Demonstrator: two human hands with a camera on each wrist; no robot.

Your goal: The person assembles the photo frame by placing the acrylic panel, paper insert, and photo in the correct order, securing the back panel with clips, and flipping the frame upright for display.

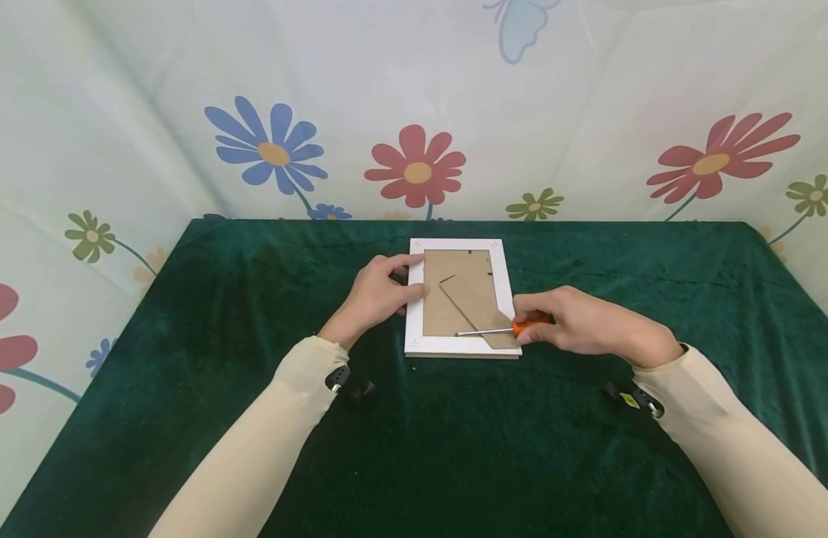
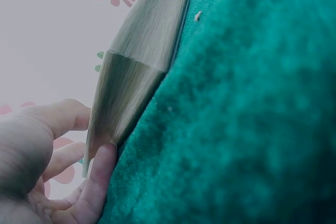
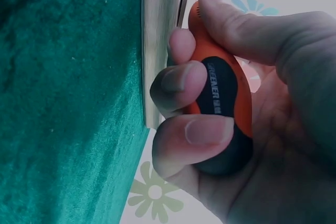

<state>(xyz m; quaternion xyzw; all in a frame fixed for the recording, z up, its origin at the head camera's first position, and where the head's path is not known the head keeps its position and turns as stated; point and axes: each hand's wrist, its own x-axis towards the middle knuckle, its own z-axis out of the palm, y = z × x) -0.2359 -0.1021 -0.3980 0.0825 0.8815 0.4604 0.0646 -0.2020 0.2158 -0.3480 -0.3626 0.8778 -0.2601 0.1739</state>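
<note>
A white picture frame [image 1: 456, 347] lies face down on the green cloth, its brown backing board [image 1: 448, 314] showing. My left hand [image 1: 374, 293] holds the frame's left edge, thumb and index finger over the border. In the left wrist view, fingers [image 2: 102, 169] touch the wooden side of the frame [image 2: 142, 40]. Curled around an orange and black screwdriver [image 3: 220, 85] is my right hand [image 1: 582, 320], at the frame's lower right. The screwdriver's metal shaft [image 1: 484, 331] crosses above the backing board, pointing left over the brown stand flap [image 1: 501, 341].
A dark green velvet cloth [image 1: 454, 448] covers the table. Behind it hangs a white backdrop [image 1: 495, 104] printed with flowers. Small dark metal tabs [image 1: 490, 274] show along the backing's edge. A dark wrist strap [image 1: 338, 377] is on the left wrist.
</note>
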